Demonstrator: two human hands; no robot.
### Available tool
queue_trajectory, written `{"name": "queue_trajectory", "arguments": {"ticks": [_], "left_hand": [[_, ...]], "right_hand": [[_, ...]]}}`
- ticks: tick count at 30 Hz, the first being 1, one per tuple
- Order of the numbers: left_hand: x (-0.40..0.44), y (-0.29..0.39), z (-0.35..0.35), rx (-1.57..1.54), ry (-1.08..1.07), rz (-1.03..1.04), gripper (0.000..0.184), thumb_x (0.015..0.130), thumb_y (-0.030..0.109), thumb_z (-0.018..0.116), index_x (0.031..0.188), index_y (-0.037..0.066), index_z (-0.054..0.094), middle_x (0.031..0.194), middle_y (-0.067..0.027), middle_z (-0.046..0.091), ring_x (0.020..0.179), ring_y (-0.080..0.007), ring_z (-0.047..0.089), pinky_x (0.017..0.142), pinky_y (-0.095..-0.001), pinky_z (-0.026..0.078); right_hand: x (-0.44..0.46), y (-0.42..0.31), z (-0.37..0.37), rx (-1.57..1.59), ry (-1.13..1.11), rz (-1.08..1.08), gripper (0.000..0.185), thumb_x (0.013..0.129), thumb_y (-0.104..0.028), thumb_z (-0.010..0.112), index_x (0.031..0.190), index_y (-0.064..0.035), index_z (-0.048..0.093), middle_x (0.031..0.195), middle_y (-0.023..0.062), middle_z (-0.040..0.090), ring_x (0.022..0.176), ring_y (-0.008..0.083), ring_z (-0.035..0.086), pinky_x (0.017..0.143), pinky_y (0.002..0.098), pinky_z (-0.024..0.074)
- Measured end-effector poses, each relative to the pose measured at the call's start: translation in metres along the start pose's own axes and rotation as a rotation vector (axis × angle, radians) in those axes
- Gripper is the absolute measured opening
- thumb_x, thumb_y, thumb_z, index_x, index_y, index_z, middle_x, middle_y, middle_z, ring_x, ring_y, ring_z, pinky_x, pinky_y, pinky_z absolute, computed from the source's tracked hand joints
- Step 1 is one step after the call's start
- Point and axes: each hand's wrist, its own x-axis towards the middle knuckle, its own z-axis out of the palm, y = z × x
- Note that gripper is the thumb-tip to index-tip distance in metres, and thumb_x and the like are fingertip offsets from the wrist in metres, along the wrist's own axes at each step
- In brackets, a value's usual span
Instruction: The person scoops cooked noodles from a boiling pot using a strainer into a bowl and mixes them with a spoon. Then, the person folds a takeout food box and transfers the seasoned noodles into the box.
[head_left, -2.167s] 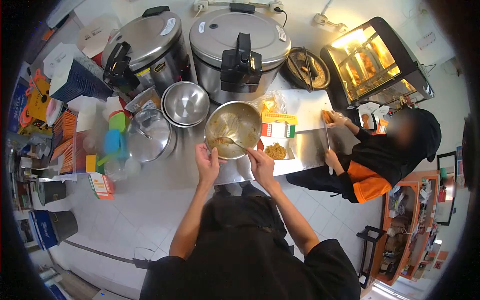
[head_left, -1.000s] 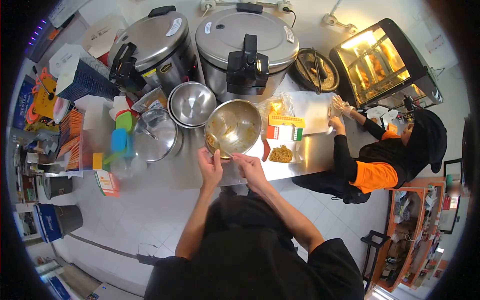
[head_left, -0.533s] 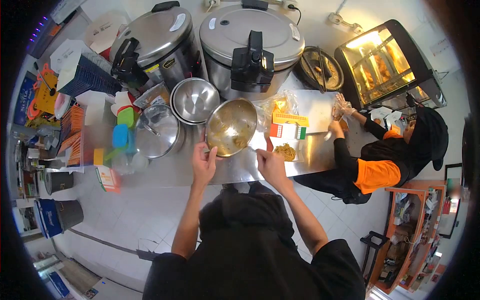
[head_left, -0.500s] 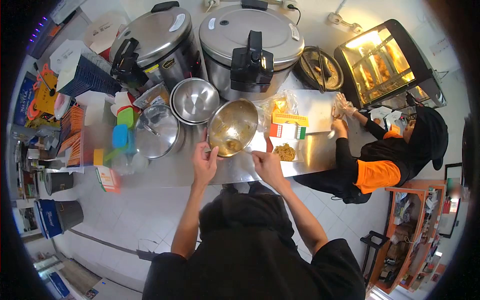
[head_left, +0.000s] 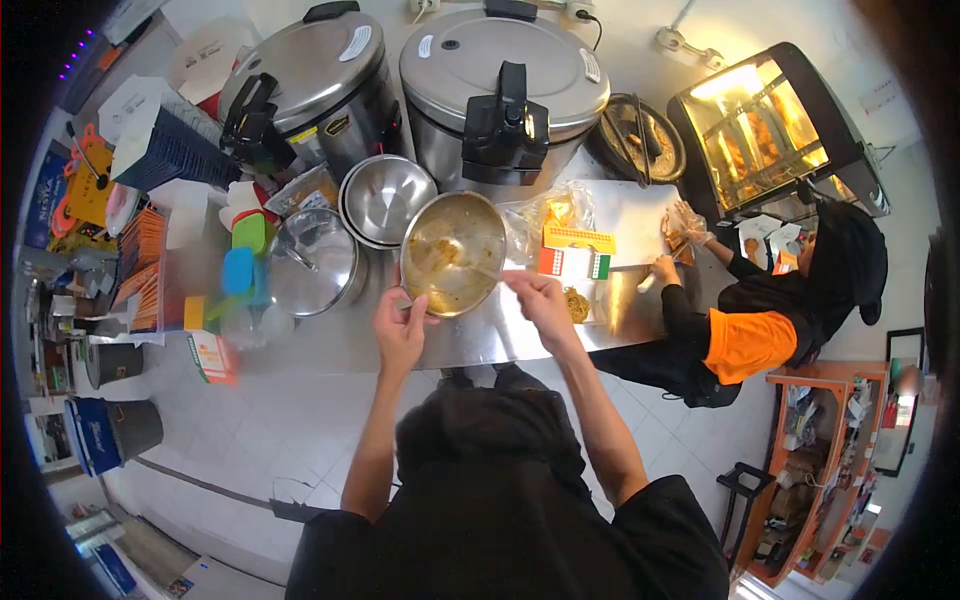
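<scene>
My left hand [head_left: 400, 325] grips the near left rim of a steel mixing bowl [head_left: 453, 255], thumb at the edge. The bowl is tilted so that its inside shows, smeared with brown sauce and bits of food. At the bowl's right rim, my right hand [head_left: 545, 310] has its fingers closed on a thin handle, apparently a spoon [head_left: 487, 271], reaching into the bowl; most of it is hard to see. Just right of that hand, an open paper food box [head_left: 577, 262] holds a heap of noodles [head_left: 577, 305], partly hidden by the hand.
Two large steel cookers [head_left: 505, 75] stand behind the bowl. Stacked steel bowls [head_left: 390, 200] and a lidded pot [head_left: 313, 262] sit left. Farther right, a co-worker in an orange and black shirt [head_left: 755, 343] handles food beside a lit display warmer [head_left: 755, 130].
The bowl has shifted slightly left and tipped its inside more toward me. My right hand has risen, now covering part of the noodles. The clump of food low in the bowl no longer shows.
</scene>
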Motion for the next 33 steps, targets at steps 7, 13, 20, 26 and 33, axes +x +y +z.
{"name": "queue_trajectory", "arguments": {"ticks": [7, 13, 20, 26, 33], "left_hand": [[0.011, 0.027, -0.011, 0.201, -0.082, 0.046, 0.014, 0.095, 0.000, 0.058, 0.092, -0.002, 0.044, 0.154, -0.0279, 0.031, 0.088, -0.0215, 0.071, 0.057, -0.0255, 0.062], [0.004, 0.011, 0.004, 0.154, 0.021, 0.069, 0.012, 0.096, 0.002, 0.056, 0.095, -0.003, 0.045, 0.149, -0.0270, 0.039, 0.086, -0.0231, 0.071, 0.058, -0.0279, 0.063], [-0.015, -0.012, -0.002, -0.063, 0.160, -0.075, 0.014, 0.100, 0.006, 0.055, 0.104, -0.001, 0.044, 0.106, -0.0127, 0.059, 0.081, -0.0197, 0.069, 0.060, -0.0317, 0.064], [-0.021, -0.014, -0.004, -0.118, 0.195, -0.084, 0.015, 0.100, 0.007, 0.055, 0.106, 0.001, 0.042, 0.099, -0.0120, 0.061, 0.073, -0.0156, 0.066, 0.059, -0.0317, 0.063], [-0.017, 0.000, -0.001, 0.217, 0.144, 0.013, 0.016, 0.099, 0.007, 0.056, 0.102, -0.001, 0.042, 0.109, -0.0170, 0.062, 0.076, -0.0190, 0.070, 0.060, -0.0307, 0.063]], "right_hand": [[0.015, -0.008, -0.034, -1.111, 0.084, -0.790, 0.021, 0.088, -0.009, 0.060, 0.107, -0.0064, 0.066, 0.071, 0.0134, 0.065, 0.057, 0.0284, 0.064, 0.052, 0.0423, 0.0502], [0.003, 0.060, 0.014, -0.713, -0.045, -0.570, 0.023, 0.092, -0.013, 0.062, 0.108, -0.0010, 0.070, 0.065, 0.0120, 0.066, 0.054, 0.0223, 0.063, 0.050, 0.0374, 0.0472], [-0.004, 0.037, 0.072, 0.071, -0.074, -0.072, 0.025, 0.096, -0.015, 0.062, 0.112, 0.0039, 0.069, 0.077, 0.0034, 0.071, 0.065, 0.0099, 0.058, 0.060, 0.0261, 0.0477], [0.005, 0.019, 0.062, -0.474, 0.214, -0.445, 0.023, 0.095, -0.015, 0.059, 0.107, 0.0007, 0.070, 0.071, 0.0211, 0.066, 0.061, 0.0299, 0.067, 0.060, 0.0354, 0.0504], [-0.022, 0.031, 0.096, 0.280, -0.126, 0.156, 0.030, 0.097, -0.020, 0.063, 0.118, 0.0012, 0.067, 0.059, -0.0042, 0.052, 0.047, 0.0066, 0.040, 0.045, 0.0245, 0.0303]]}}
